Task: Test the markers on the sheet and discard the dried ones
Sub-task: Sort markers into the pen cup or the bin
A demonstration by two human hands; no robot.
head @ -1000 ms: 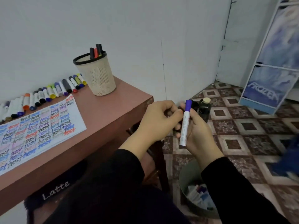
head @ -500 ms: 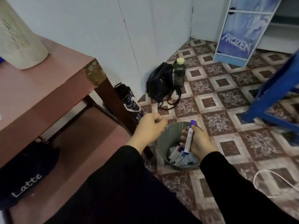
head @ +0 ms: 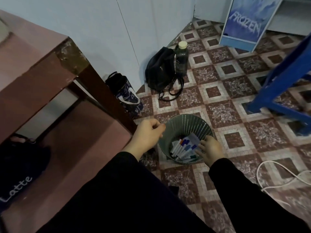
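Note:
A green slotted waste bin [head: 186,122] stands on the tiled floor beside the table leg. Inside it lie several white markers [head: 182,148] with orange, blue, purple and green caps, over a scrap of paper. My right hand [head: 210,148] hangs over the bin's right rim with its fingers spread and nothing in it. My left hand [head: 148,135] hovers at the bin's left rim, loosely curled into a fist, and nothing shows in it. The test sheet and the row of markers on the table are out of view.
The reddish-brown table [head: 38,64] and its lower shelf fill the left side. A black backpack [head: 161,69] and a dark bottle [head: 181,59] lean at the wall. A dark bag [head: 126,96] sits by the table leg. A blue frame [head: 282,78] and a white cable [head: 276,179] are at right.
My right hand has let go of the purple-capped marker into the bin and its fingers have spread. The view has tilted further down toward the bin.

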